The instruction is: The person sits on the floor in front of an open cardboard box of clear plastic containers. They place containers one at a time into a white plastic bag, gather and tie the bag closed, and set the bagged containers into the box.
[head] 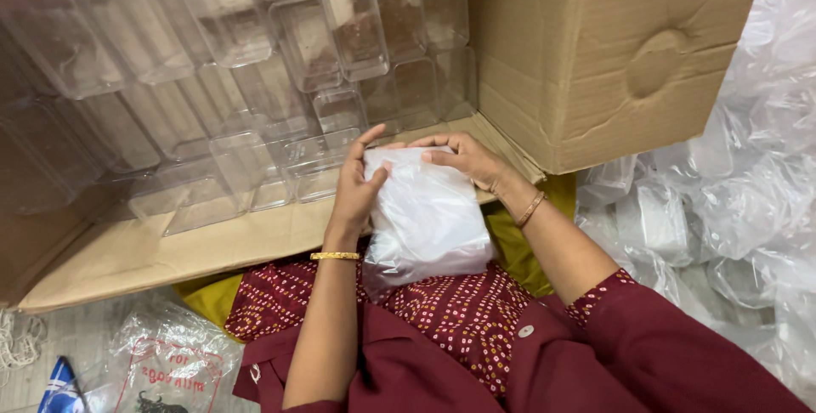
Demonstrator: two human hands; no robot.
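Plastic packet (425, 217), white and translucent, sits upright on my lap, its long axis running near to far and leaning a little to the right at the bottom; its top edge points away from me toward the open carton.

Starting at the far left, I see a printed plastic bag (166, 362) on the floor near my knee. Beyond it the flattened flap (170, 247) of the open carton runs left to right, and inside that carton lie rows of clear plastic containers (280, 65), packed close together.

My left hand (355, 188) holds the packet's upper left edge: the thumb lies across the front face and the fingers curl behind, closed on the plastic. A gold bangle (335, 256) rings that wrist. The packet stands between both hands.

My right hand (463, 158) comes over the top right corner, fingers bent and pressing down on the top edge, closed on the packet as well.

Further right, a closed cardboard box (612, 48) stands close behind that hand, leaving little room there. At the far right, heaps of crumpled clear bags (722, 209) crowd the floor. Open room lies mostly toward my lap.
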